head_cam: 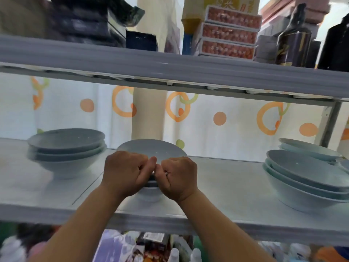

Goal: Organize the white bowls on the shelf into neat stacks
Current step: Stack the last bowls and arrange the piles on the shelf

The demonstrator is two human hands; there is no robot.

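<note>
At the very bottom of the view, packaged goods on a lower level are seen only as a blur; above them the front edge of the white shelf runs across the frame. Two bare forearms are raised from below to the middle of this shelf; the left hand and the right hand are held side by side, thumbs almost touching, and both are curled closed over the near rim of the middle stack of bowls; the fingers are hidden beneath the rim, so the exact grip cannot be told. Only the top bowl's interior and the foot of the bottom bowl are clearly shown between and below the hands; the foot is seen resting on the shelf.

To the left, well apart, a left stack of bowls is set on the shelf, three rims being visible; to the right, a right stack of bowls is seen tilted toward the viewer, and further bowls are placed just behind it.

Behind the shelf a curtain printed with orange rings and dots is hung; on the upper shelf stacked red-patterned boxes and a dark bottle are stored.
</note>
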